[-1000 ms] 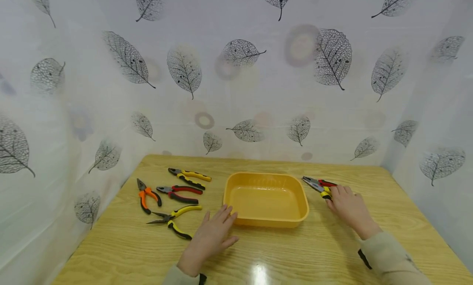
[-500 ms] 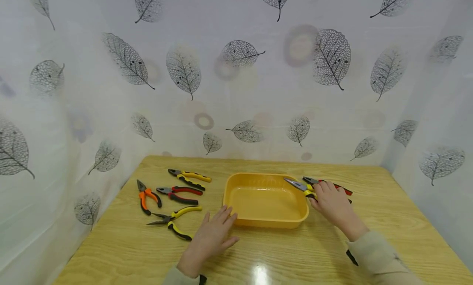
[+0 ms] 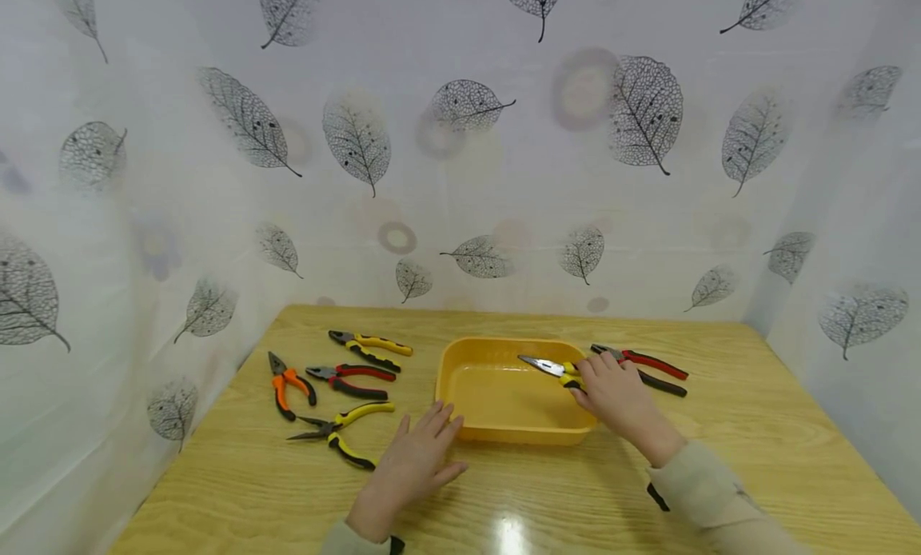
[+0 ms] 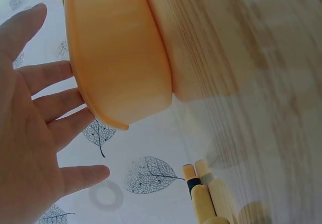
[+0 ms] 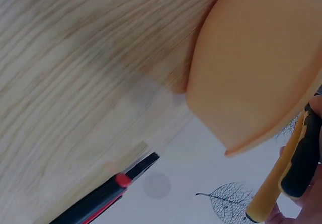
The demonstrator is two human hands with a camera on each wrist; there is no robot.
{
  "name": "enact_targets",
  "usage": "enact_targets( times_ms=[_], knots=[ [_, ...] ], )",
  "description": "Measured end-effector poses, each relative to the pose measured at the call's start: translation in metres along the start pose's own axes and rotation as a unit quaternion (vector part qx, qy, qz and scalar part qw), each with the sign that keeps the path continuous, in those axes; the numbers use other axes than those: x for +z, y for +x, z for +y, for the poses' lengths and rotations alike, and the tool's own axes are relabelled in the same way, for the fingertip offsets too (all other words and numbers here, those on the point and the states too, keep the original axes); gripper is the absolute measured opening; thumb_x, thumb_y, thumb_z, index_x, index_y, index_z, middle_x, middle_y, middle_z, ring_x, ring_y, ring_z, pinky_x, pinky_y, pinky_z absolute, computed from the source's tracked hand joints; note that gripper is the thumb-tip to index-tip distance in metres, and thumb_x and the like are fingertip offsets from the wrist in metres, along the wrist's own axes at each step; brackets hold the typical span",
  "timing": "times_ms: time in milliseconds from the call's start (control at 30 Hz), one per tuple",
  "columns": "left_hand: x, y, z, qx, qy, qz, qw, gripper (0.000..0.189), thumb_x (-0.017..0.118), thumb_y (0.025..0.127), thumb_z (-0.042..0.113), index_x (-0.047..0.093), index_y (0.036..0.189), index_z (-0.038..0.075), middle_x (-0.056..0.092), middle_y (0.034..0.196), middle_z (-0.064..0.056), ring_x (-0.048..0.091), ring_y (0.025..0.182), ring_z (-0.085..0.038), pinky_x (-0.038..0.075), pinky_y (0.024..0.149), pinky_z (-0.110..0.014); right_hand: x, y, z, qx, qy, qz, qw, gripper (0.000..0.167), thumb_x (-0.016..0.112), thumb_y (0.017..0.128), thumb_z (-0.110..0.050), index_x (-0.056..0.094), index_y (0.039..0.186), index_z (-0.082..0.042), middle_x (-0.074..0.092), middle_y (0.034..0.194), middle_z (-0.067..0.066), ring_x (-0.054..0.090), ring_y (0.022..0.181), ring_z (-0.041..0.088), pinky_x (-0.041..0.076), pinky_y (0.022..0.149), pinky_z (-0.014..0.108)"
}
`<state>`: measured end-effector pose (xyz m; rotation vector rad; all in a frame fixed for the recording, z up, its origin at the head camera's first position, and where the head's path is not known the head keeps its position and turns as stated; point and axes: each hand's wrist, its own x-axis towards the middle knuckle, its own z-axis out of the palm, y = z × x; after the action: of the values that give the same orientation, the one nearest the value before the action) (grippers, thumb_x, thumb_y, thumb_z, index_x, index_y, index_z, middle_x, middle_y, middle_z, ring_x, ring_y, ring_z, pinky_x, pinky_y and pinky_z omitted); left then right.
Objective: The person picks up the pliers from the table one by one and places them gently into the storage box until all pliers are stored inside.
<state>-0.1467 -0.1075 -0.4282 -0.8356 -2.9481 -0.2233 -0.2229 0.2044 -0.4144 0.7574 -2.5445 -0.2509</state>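
My right hand (image 3: 619,399) grips yellow-and-black needle-nose pliers (image 3: 548,367) by the handles, above the right side of a yellow plastic basin (image 3: 518,437). Their silver nose points left over the basin's inside. In the right wrist view, the handles (image 5: 301,158) show beside the basin's rim, with fingers partly cut off by the frame edge. My left hand (image 3: 410,463) has its fingers spread, their tips at the basin's front-left rim. The left wrist view shows those straight fingers (image 4: 58,103) touching the rim (image 4: 80,88).
Red-and-black pliers (image 3: 665,363) lie right of the basin. On the left lie orange needle-nose pliers (image 3: 289,379), yellow-and-black combination pliers (image 3: 367,347), another red-and-black pair (image 3: 352,379) and yellow long-nose pliers (image 3: 338,427). A leaf-print curtain (image 3: 504,179) hangs behind the wooden table (image 3: 755,459).
My right hand has carried the needle-nose pliers left, from beside the red-and-black pliers to over the basin. The red-and-black pair is now in fuller view. My left hand stays put.
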Motion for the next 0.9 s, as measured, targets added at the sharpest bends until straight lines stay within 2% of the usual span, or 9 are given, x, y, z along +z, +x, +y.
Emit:
enact_targets(
  times_ms=[167,333,633,900],
  knots=[
    [0.001,0.000,0.000,-0.003,-0.003,-0.002,1.0000,0.061,0.047,0.086,0.050,0.043,0.132,0.010,0.032,0.139,-0.012,0.026,0.128,-0.026,0.026,0.094,-0.058,0.001,0.008,-0.012,-0.017,-0.002,-0.011,0.9998,0.041,0.064,0.079,-0.040,0.052,0.094,-0.004,0.051,0.089,0.009,0.046,0.080,0.025,0.037,0.057,0.037],
    [0.002,-0.001,0.000,-0.008,-0.008,-0.009,0.9999,0.061,0.046,0.086,0.050,0.042,0.132,0.010,0.031,0.140,-0.011,0.025,0.128,-0.026,0.026,0.093,-0.058,0.001,0.016,-0.022,-0.048,-0.012,-0.011,0.9987,0.037,0.062,0.080,-0.041,0.052,0.091,-0.006,0.050,0.084,0.006,0.045,0.076,0.024,0.037,0.054,0.035],
    [0.003,-0.001,0.000,-0.006,-0.005,-0.005,1.0000,0.061,0.046,0.087,0.050,0.042,0.133,0.010,0.030,0.140,-0.011,0.024,0.129,-0.025,0.028,0.092,-0.058,0.003,0.023,-0.035,-0.054,0.020,-0.051,0.9970,0.035,0.060,0.082,-0.040,0.054,0.097,-0.009,0.052,0.088,0.003,0.046,0.080,0.022,0.042,0.060,0.039],
    [0.001,-0.001,0.001,-0.008,-0.006,-0.012,0.9999,0.061,0.045,0.087,0.051,0.041,0.133,0.011,0.029,0.140,-0.011,0.023,0.129,-0.026,0.026,0.093,-0.057,0.011,0.028,-0.039,-0.063,0.069,-0.071,0.9931,0.031,0.062,0.081,-0.038,0.055,0.094,-0.011,0.051,0.086,0.001,0.044,0.077,0.020,0.035,0.057,0.035]
  ],
)
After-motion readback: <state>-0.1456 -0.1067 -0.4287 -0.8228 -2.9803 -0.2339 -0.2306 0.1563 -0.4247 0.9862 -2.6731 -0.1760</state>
